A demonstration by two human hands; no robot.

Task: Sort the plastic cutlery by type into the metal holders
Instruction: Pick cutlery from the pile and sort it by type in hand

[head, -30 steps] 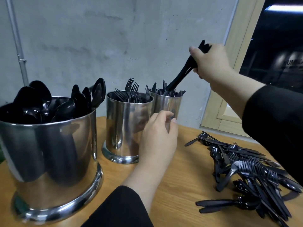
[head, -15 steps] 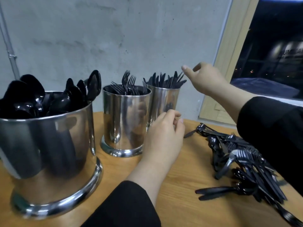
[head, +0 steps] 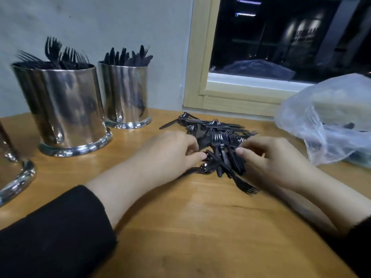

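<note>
The heap of black plastic cutlery (head: 218, 141) lies on the wooden table (head: 190, 227) between both hands, handles pointing mostly toward the person; left hand (head: 172, 151) and right hand (head: 269, 157) curl their fingers into it, but whether either grasps a piece I cannot tell.

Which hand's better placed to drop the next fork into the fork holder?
Left, probably. The left hand is at the pile's left edge, on the fork holder's side; the right hand would have to cross over it.
</note>
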